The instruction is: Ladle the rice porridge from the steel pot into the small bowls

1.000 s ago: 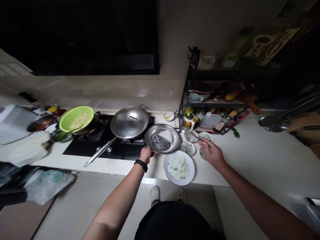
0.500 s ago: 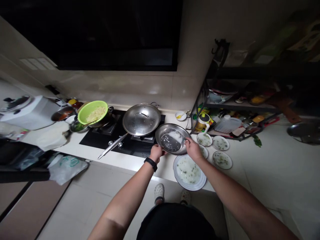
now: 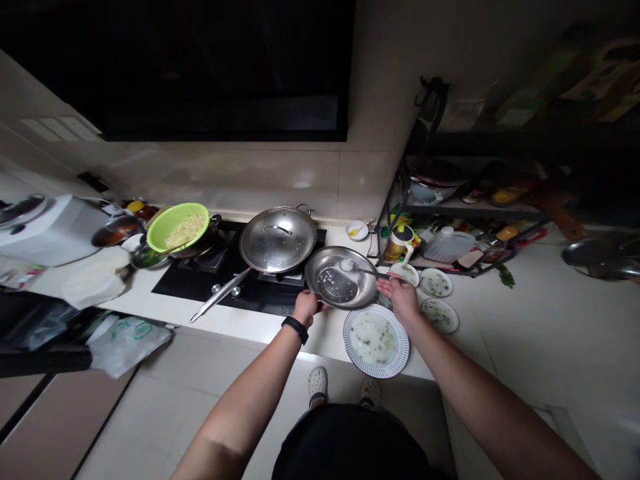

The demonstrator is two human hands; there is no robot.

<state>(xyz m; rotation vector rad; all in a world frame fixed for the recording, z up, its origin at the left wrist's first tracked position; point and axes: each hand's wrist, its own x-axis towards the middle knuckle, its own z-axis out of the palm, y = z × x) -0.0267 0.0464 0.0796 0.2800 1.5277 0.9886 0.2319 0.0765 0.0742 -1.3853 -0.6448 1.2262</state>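
My left hand (image 3: 307, 307), wearing a dark wristband, is closed on the near left edge of a shallow round metal pan (image 3: 325, 293). White droplets and some liquid lie in the pan. A spoon (image 3: 367, 271) reaches in over its right rim, its bowl inside the pan. My right hand (image 3: 403, 297) is closed on the spoon's dark handle, some fingers stretched out beside the rim. Just below the pan is a large striped-rim plate (image 3: 350, 357) bearing a pale layer with green bits. Small white plates (image 3: 454, 313) with similar contents stand to the right, one partly hidden behind my right hand.
A lidded wok (image 3: 279, 240) sits on the black stove (image 3: 175, 283), its long handle jutting toward the front edge. Farther left is a green bowl (image 3: 155, 233) of pale shreds. A small dish (image 3: 363, 235) lies behind the pan. At right stands a dark rack (image 3: 467, 210) with bottles.
My right hand has shifted from the pan's right edge out to the right, now showing the spoon's handle. The left hand keeps its hold on the pan. The view has shifted slightly.
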